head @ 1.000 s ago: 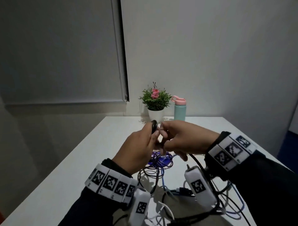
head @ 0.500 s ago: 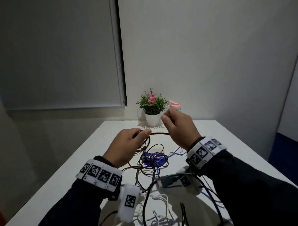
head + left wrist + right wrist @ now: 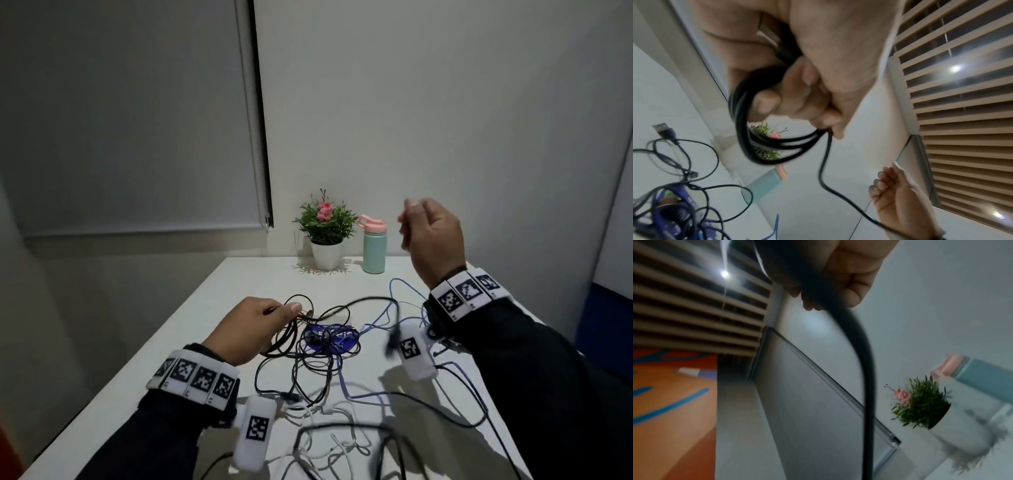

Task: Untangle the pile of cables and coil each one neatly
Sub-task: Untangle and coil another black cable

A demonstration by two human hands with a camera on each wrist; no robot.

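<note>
Right hand (image 3: 432, 236) blurred; grip unclear. Cable (image 3: 863, 363) smeared in right wrist view. Near cables (image 3: 342, 452) cut off by head view's bottom edge.

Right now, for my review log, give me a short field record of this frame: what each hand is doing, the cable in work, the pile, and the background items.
left hand: grips several loops of black cable low over the table
right hand: raised, fingers loosely curled; grip on the cable not clear
black cable tail: runs from the coil toward the right wrist
cable pile: still tangled, black, blue and white strands
background: potted plant, mint bottle
</note>
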